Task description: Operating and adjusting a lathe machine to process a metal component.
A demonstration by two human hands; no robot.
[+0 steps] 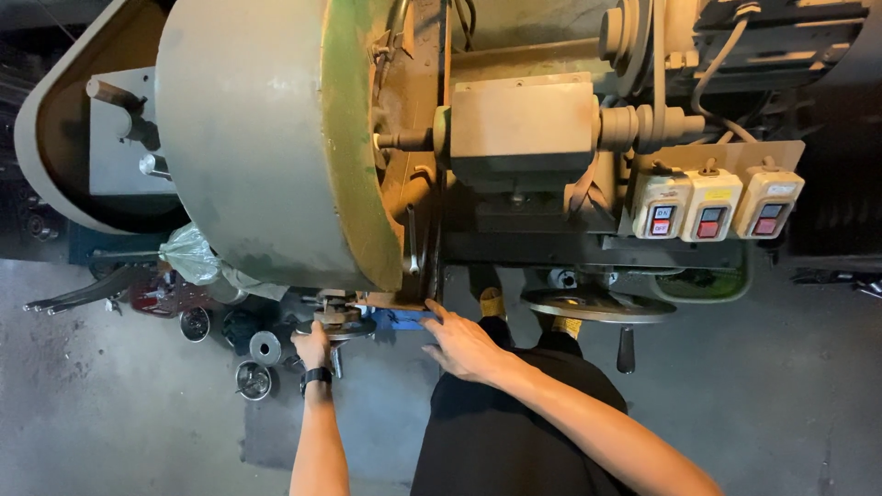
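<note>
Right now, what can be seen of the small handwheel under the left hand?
The small handwheel is a dark, worn metal disc with a short handle hanging from it, seated beneath the big grey-green drum housing of the machine. The left hand, wearing a black wristwatch, rests on its near rim. The right hand lies apart, reaching toward a blue piece beside it.

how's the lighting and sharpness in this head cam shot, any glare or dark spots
Head view: warm light falls on the big grey drum; the left hand and right hand are sharp, in shade under the machine; the top right corner goes near black; straight edges bow from the wide lens; no strong glare.
</note>
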